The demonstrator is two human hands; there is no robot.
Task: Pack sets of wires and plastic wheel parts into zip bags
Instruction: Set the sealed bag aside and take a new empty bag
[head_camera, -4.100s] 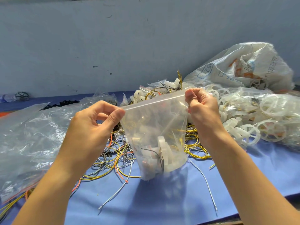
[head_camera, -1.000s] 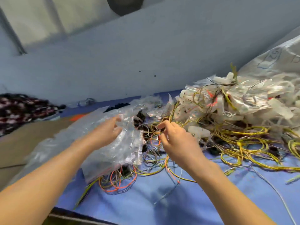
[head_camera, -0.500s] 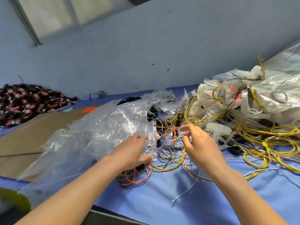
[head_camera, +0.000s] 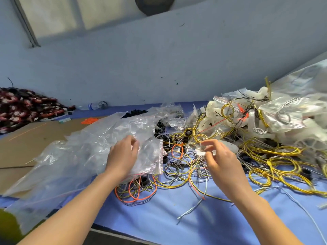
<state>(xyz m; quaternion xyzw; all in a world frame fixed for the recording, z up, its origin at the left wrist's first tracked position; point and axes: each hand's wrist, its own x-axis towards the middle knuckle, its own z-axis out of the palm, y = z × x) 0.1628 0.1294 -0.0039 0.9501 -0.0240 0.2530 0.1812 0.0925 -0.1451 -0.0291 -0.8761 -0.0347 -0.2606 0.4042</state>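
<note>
A stack of empty clear zip bags [head_camera: 152, 156] with red-striped tops lies left of centre on the blue table cover [head_camera: 168, 221]. My left hand [head_camera: 123, 156] rests on the stack, its curled fingertips pinching the top bag. My right hand [head_camera: 219, 161] hovers over a tangle of thin yellow, grey and orange wires [head_camera: 178, 167], fingers spread and loosely bent, holding nothing. An orange wire coil [head_camera: 136, 191] pokes out under the bags. Filled bags of white plastic wheel parts [head_camera: 276, 117] are heaped at the right, with thicker yellow wire loops [head_camera: 276, 163] in front.
Large loose plastic sheeting [head_camera: 70, 156] spreads left over brown cardboard [head_camera: 23, 144]. Small black parts [head_camera: 159, 129] sit behind the bags. A patterned cloth [head_camera: 21, 106], a bottle [head_camera: 90, 106] and a black wheel [head_camera: 103, 104] lie by the wall. The table's front edge runs bottom left.
The filled bag held four seconds ago has left my hands. Since half a second ago my left hand slid up the bag stack and curled its fingers; my right hand spread its fingers.
</note>
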